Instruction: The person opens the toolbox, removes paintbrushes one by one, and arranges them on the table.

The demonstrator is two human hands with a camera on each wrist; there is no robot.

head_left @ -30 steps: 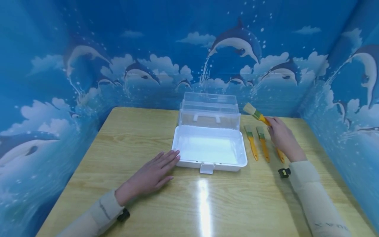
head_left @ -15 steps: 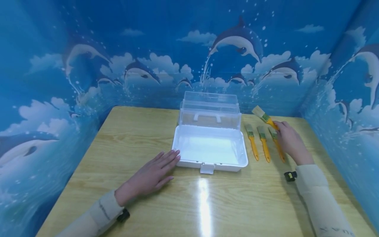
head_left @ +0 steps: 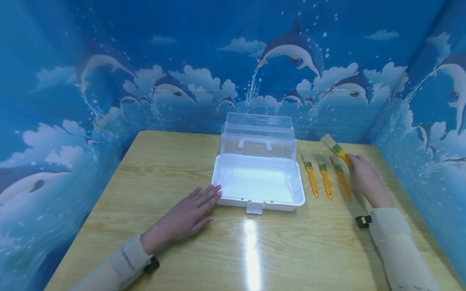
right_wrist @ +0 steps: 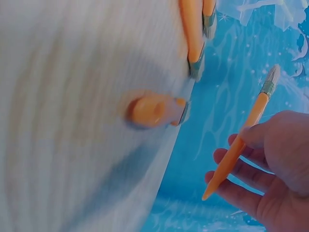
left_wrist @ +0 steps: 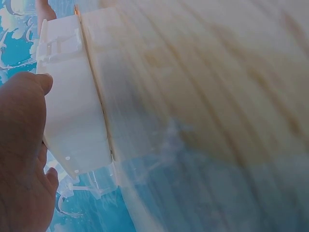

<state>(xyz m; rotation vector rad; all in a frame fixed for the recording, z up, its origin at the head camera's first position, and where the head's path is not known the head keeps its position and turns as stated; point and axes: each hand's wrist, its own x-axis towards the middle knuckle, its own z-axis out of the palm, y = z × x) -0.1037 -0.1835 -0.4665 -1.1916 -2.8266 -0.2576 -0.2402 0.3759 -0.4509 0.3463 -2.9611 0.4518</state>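
My right hand (head_left: 367, 178) pinches a paintbrush (head_left: 336, 149) by its orange handle, bristles pointing to the upper left. The right wrist view shows this brush (right_wrist: 246, 133) between thumb and fingers, raised off the table. Three more paintbrushes lie side by side to its left: a left one (head_left: 311, 178), a middle one (head_left: 324, 178) and a right one (head_left: 341, 180). My left hand (head_left: 185, 214) lies with straight fingers, their tips at the left front corner of a white plastic box (head_left: 258, 180). The box's clear lid (head_left: 258, 135) stands raised at the back.
The wooden table (head_left: 164, 161) backs onto a blue dolphin-print curtain (head_left: 204, 52), which also closes in both sides. A white latch (head_left: 254, 207) hangs at the box's front. Bright glare streaks the table in front of it.
My right hand has moved to the right with the paintbrush, uncovering the rightmost of the lying brushes. The left hand has stayed at the box corner.
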